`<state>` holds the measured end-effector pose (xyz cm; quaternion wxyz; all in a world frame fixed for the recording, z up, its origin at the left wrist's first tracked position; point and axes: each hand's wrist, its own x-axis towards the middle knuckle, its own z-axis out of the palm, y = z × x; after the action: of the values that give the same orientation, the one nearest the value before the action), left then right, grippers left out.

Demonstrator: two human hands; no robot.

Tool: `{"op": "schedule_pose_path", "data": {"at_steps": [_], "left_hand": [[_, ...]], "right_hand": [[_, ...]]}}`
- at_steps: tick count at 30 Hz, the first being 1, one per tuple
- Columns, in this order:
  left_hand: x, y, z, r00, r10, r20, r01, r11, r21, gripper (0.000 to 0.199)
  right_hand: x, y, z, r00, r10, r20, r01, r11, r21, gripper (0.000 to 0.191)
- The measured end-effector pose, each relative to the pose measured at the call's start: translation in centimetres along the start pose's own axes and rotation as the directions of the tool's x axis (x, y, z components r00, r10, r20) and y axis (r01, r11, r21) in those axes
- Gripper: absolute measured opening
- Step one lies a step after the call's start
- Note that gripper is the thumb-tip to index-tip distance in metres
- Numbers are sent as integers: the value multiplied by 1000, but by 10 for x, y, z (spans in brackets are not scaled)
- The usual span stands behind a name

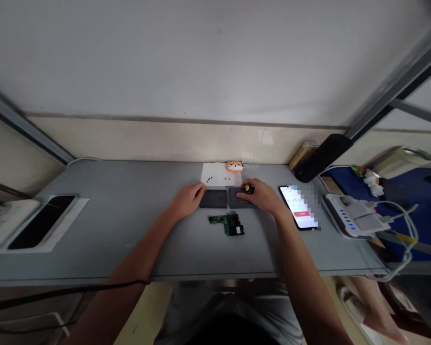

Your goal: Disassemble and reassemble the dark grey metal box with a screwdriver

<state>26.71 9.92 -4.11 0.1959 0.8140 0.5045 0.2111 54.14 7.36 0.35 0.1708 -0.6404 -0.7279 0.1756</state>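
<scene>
Two flat black casing halves lie side by side on the grey desk, a left casing half (213, 199) and a right casing half (237, 200). My left hand (187, 199) is closed, with thumb and fingertips at the upper left edge of the left half. Over the right half, my right hand (261, 195) curls around a small black-and-yellow object (249, 189), perhaps a tool's handle; its thumb rests on the casing. Nearer to me lies a green circuit board (227, 222) with black parts. Behind the casings, several tiny dark screws (209, 179) sit on white paper (214, 170).
An orange animal-faced case (234, 166) is at the paper's back edge. A lit phone (297, 207) lies right of my right arm, beside a power strip (348, 218) with chargers and cables. A black cylinder (323, 157) leans behind. Another phone (43, 221) lies far left.
</scene>
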Motion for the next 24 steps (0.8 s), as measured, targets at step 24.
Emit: {"op": "schedule_pose_path", "data": {"at_steps": [24], "left_hand": [[1,5,6,996,-79,-34,79,997,-5,33]], "right_hand": [[-16,-5,-1,976,-120,-180,88,980,-176,19]]}}
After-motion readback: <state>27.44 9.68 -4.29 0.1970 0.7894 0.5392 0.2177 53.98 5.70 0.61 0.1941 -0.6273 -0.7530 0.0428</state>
